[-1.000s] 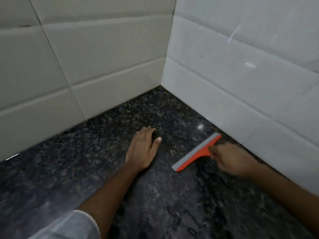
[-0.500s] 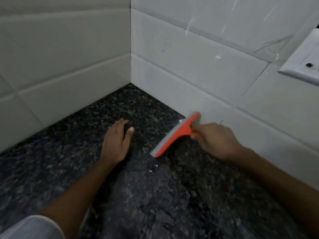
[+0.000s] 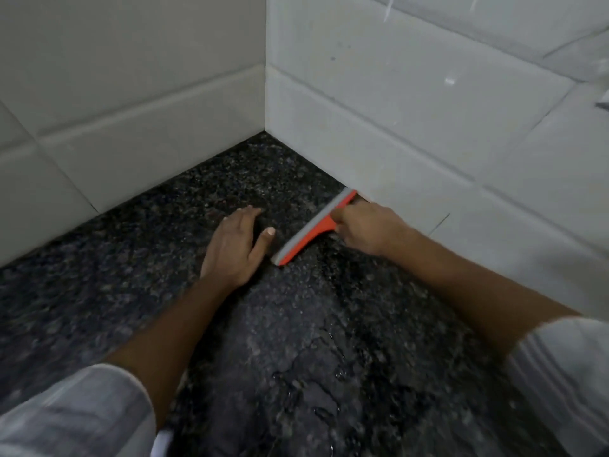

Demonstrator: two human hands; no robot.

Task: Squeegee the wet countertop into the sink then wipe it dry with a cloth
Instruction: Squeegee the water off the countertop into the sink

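The right hand (image 3: 369,227) has its fingers curled tight round the handle of an orange squeegee (image 3: 314,227), whose grey blade lies along the black speckled granite countertop (image 3: 131,291); the blade's far end touches the foot of the white tiled wall (image 3: 395,127) on the right, just short of the corner. The left hand (image 3: 232,247) lies flat on the stone, fingers together and thumb spread — holding nothing — with the thumb just beside the blade's near end.

The squeegee step looks to be in hand, at the start of a pull from the corner. Water beads and glistens on the stone nearer the person, so there is plenty left to clear. The next move calls for steady downward pressure and a pull toward the sink, with the left hand lifted out of the blade's path.

No sink, cloth or other container is in view — where the water must go cannot be told from here.
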